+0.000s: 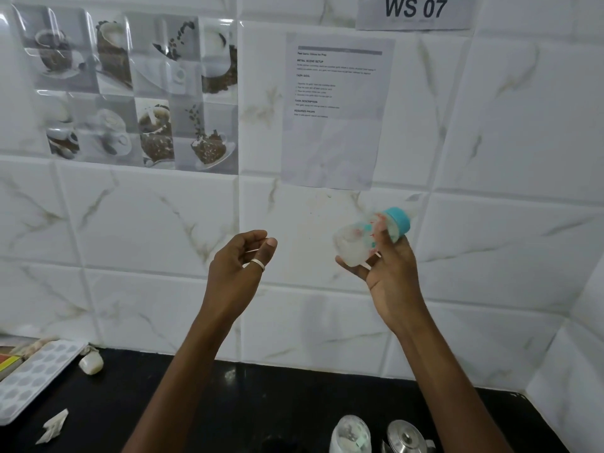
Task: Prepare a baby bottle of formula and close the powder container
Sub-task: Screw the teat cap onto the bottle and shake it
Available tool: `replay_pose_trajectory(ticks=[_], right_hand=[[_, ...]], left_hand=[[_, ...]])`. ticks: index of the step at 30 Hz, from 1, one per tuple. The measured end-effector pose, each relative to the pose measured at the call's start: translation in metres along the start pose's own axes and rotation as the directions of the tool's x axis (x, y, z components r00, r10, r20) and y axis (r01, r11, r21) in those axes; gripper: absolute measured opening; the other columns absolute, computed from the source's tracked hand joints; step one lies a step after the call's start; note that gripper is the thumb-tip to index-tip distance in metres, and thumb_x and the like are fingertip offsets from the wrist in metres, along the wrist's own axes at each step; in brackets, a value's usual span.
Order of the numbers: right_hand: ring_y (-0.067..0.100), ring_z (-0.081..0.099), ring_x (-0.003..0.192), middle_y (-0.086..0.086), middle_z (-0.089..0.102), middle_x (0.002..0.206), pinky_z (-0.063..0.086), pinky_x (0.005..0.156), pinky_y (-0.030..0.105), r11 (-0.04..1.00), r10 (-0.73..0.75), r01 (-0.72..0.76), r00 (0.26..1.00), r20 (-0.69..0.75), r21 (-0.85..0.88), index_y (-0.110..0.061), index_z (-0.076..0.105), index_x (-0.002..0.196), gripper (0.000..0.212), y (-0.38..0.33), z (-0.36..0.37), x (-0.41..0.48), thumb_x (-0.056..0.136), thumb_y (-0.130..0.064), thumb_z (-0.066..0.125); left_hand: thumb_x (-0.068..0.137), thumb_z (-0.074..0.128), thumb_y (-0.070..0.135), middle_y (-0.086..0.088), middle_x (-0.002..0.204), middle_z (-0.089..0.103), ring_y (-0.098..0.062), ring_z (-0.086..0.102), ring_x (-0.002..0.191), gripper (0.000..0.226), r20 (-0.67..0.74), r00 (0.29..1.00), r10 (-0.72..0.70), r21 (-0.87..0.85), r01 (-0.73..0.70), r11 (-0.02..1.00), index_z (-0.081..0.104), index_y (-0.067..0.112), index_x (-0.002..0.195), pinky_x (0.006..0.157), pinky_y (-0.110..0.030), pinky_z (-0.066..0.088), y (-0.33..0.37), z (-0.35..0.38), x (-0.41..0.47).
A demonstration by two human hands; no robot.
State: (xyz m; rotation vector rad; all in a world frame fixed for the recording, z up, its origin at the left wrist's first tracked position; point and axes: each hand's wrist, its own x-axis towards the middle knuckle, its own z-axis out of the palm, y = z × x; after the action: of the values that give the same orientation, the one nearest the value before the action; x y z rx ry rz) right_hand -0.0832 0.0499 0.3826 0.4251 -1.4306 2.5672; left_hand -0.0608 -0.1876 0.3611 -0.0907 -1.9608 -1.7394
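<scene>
While the white marble-look tiled wall (490, 125) filled most of the frame, a black countertop (261, 403) ran along the bottom edge, with a pale ice-cube tray (36, 374) at lower left. Both forearms rose from the bottom centre. The right hand (389, 266), right of centre, was closed around the baby bottle (369, 238), which lay tilted with its teal collar (397, 222) up and to the right and its base down-left; the bottle was smeared by motion blur, so it was probably being shaken. Milky liquid seemed to sit in its lower end. The left hand (240, 256), at centre, held nothing, its fingers loosely curled and a ring on the thumb. At the bottom edge, right of centre, stood the powder container (349, 433), seemingly open at the top, just beside a steel kettle (407, 434).

As a judgement, the risks lay in the shake: a collar not fully screwed down could leak formula, and a loose hold on the blurred bottle could let it slip. The container apparently remained to be closed, and a forearm dropping carelessly could knock it and spill powder
</scene>
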Motion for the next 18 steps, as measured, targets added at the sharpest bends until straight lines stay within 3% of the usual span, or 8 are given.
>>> replay_pose_trajectory(ticks=[4,6,8,10,14,16,18], right_hand=[[0.032,0.070,0.114,0.004,0.073,0.117,0.059,0.085,0.061,0.944,0.113,-0.062,0.984,0.140,-0.325,-0.023,0.056,0.131,0.066,0.007,0.002,-0.007,0.075,-0.046,0.082],[0.033,0.070,0.114,0.005,0.073,0.119,0.060,0.082,0.060,0.968,0.074,-0.042,0.990,0.122,-0.249,-0.020,0.056,0.132,0.061,0.005,0.000,-0.005,0.080,-0.040,0.078],[0.035,0.071,0.111,0.011,0.071,0.121,0.062,0.076,0.055,0.999,0.025,-0.024,0.999,0.033,-0.022,-0.015,0.055,0.133,0.054,-0.002,0.000,-0.001,0.086,-0.034,0.070],[0.034,0.072,0.110,0.012,0.069,0.122,0.062,0.075,0.053,1.000,-0.003,0.003,1.000,-0.004,0.014,-0.015,0.054,0.132,0.051,-0.004,0.000,0.002,0.086,-0.034,0.068],[0.030,0.071,0.112,0.005,0.073,0.117,0.062,0.080,0.052,0.927,0.129,-0.055,0.976,0.175,-0.372,-0.025,0.057,0.127,0.059,0.005,0.003,-0.008,0.076,-0.045,0.079],[0.029,0.072,0.110,0.004,0.074,0.116,0.062,0.076,0.049,0.952,0.091,-0.043,0.985,0.145,-0.302,-0.021,0.058,0.129,0.067,0.001,0.002,-0.007,0.072,-0.048,0.081],[0.033,0.072,0.109,0.012,0.070,0.123,0.062,0.073,0.051,0.997,0.029,-0.026,0.999,0.046,-0.070,-0.014,0.056,0.133,0.062,-0.005,0.001,-0.002,0.081,-0.042,0.075]], left_hand=[[0.094,0.070,0.049,0.014,0.109,0.076,-0.007,0.072,0.106,0.019,-0.007,1.000,0.000,-0.007,0.000,1.000,0.068,0.041,0.111,0.101,-0.042,0.058,0.002,0.002,0.001],[0.094,0.070,0.049,0.015,0.109,0.076,-0.005,0.072,0.106,0.017,-0.002,1.000,-0.002,-0.010,0.002,1.000,0.068,0.042,0.110,0.100,-0.041,0.058,0.002,0.002,0.001],[0.094,0.070,0.049,0.015,0.110,0.076,-0.005,0.072,0.106,0.017,0.003,1.000,-0.002,-0.010,0.002,1.000,0.067,0.042,0.110,0.100,-0.041,0.058,0.002,0.001,0.000],[0.094,0.070,0.048,0.014,0.110,0.076,-0.006,0.072,0.107,0.019,-0.001,1.000,0.000,-0.006,0.000,1.000,0.067,0.041,0.112,0.101,-0.041,0.058,0.002,0.000,0.000],[0.094,0.070,0.047,0.013,0.109,0.076,-0.007,0.072,0.106,0.019,-0.006,1.000,-0.002,-0.013,0.002,1.000,0.068,0.040,0.112,0.101,-0.042,0.058,0.003,0.002,0.001],[0.094,0.070,0.048,0.013,0.109,0.076,-0.006,0.072,0.106,0.019,-0.001,1.000,0.000,-0.014,0.000,1.000,0.068,0.040,0.112,0.101,-0.042,0.058,0.003,0.002,0.001],[0.094,0.070,0.048,0.014,0.109,0.076,-0.006,0.072,0.106,0.019,0.000,1.000,0.002,-0.011,-0.002,1.000,0.068,0.041,0.111,0.101,-0.042,0.058,0.002,0.001,0.000]])
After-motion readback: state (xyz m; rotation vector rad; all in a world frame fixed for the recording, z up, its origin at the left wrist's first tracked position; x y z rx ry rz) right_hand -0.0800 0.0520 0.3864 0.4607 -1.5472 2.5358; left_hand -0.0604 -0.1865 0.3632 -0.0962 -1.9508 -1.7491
